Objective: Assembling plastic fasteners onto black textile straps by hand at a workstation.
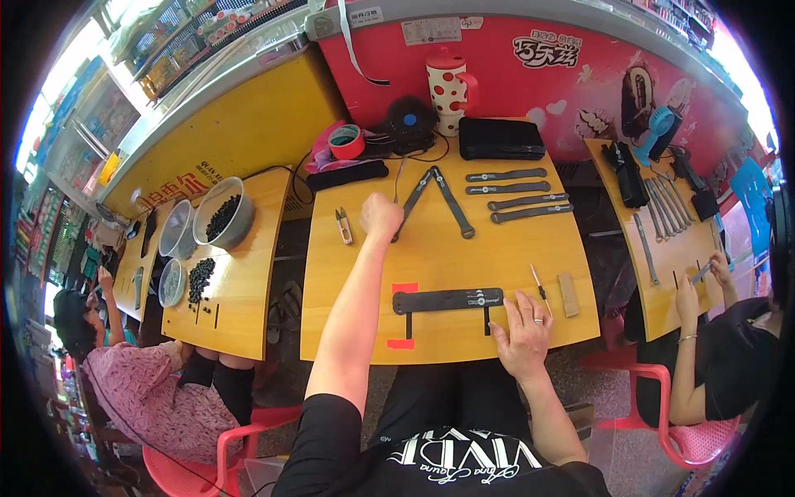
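Note:
My left hand (pixel 382 217) reaches out over the wooden table, its fingers curled closed; what they hold, if anything, is hidden. Right beside it lies one grey strap (pixel 413 204) of a pair set in an upside-down V, with the other strap (pixel 452 203) slanting off to the right. Close to me, a wide dark grey strap (pixel 443 301) with a rounded end and a white print lies crosswise over two black marks. At its right end my right hand (pixel 525 330), wearing a ring, rests on the table with fingers apart.
Small snips (pixel 344 225) lie left. Several straps (pixel 508 187) lie far right, below a black case (pixel 501 138). A thin pointed tool (pixel 538 282) and a wooden block (pixel 567 295) sit right. Behind stand a dotted tumbler (pixel 448 91) and red tape (pixel 346 142). Co-workers sit either side.

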Available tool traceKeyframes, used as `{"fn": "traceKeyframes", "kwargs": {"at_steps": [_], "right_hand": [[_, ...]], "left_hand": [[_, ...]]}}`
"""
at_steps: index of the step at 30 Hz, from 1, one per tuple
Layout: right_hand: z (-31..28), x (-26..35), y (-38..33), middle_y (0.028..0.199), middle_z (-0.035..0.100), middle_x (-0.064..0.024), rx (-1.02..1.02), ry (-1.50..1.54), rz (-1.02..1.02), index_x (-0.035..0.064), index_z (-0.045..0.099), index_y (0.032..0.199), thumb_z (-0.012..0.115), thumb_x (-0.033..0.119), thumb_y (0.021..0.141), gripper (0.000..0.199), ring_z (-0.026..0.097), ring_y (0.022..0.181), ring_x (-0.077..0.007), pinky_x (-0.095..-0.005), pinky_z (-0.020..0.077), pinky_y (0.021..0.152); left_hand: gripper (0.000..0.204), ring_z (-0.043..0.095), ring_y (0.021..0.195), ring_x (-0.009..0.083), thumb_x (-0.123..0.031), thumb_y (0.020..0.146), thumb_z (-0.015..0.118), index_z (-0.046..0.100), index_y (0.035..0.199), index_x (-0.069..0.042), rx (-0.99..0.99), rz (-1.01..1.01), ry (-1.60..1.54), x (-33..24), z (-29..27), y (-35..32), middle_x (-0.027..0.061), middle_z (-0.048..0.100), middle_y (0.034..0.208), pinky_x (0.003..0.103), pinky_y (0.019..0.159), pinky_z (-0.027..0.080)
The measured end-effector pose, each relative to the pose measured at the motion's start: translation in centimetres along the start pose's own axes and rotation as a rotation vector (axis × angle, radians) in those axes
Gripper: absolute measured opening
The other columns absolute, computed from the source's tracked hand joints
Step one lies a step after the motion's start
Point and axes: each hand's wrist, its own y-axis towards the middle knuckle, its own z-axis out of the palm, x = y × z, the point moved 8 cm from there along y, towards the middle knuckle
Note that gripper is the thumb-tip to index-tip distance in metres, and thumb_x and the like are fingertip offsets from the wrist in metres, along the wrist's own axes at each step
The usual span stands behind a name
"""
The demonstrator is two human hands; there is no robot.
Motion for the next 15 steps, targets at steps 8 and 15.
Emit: {"fn": "traceKeyframes", "kwargs": {"at_steps": [8,15], "right_hand": [[-0.4,-0.1,-0.2,0.129,0.056,-0.0152,-0.009,0.101,0.0,0.001,0.064,0.118,0.076,0.023,0.08,0.046,0.05,0.123,-0.0323,-0.0448,0.038,0.098],[1.3,0.5,0.5,0.117,0.062,-0.0113,0.123,1.122,0.322,0.0,0.062,0.121,0.074,0.002,0.083,0.039,0.063,0.1,-0.0174,-0.0316,0.0503,0.086]], "left_hand": [[0.01,0.068,0.068,0.0215,-0.003,0.081,0.067,0.058,0.083,0.001,0.046,0.261,-0.835,-0.8,-7.2,-1.5,0.0129,0.068,0.074,0.035,0.062,0.053],[0.01,0.064,0.065,0.012,0.003,0.092,0.058,0.049,0.093,-0.001,0.496,0.405,-0.875,-4.2,-9.5,-15.0,0.0088,0.066,0.077,0.026,0.057,0.051]]}}
